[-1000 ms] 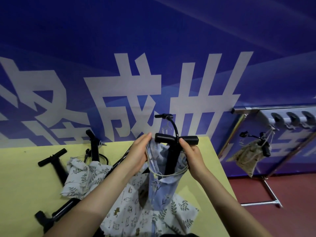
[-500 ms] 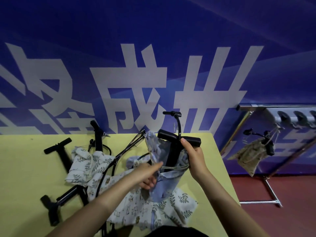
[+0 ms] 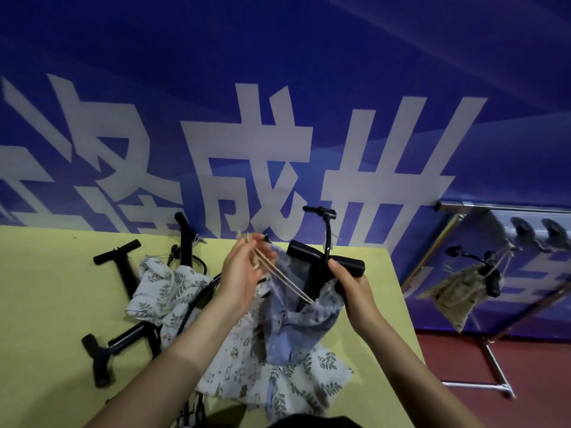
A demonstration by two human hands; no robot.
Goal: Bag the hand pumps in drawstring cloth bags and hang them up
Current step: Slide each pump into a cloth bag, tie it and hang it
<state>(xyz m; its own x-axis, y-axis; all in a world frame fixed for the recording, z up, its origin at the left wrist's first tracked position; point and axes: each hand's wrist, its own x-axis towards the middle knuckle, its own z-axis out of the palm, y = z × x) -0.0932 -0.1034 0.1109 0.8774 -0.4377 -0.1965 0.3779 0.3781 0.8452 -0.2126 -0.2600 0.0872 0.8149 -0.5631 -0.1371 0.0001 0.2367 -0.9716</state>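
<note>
Pinched in the left hand [image 3: 244,273], the cream drawstring [image 3: 284,281] runs taut from the raised fingers down to the mouth of the blue cloth bag [image 3: 296,322]. That grip is narrow, fingers curled on the cord. The right hand [image 3: 355,288] holds the bag's rim against the shaft of the black hand pump [image 3: 324,267], just below its T-handle, which sticks out above the cloth.

This bundle is held above the right part of the yellow table [image 3: 46,304]. On the table to the left lie more black pumps [image 3: 119,273] and leaf-print bags [image 3: 163,285].

Judging from this, the step in hand is cinching the bag shut round the pump. The next move likely calls for pulling the cord until the mouth gathers tight, then carrying it to the metal rack [image 3: 482,273] far right, where 1 bagged pump [image 3: 463,291] already hangs.
</note>
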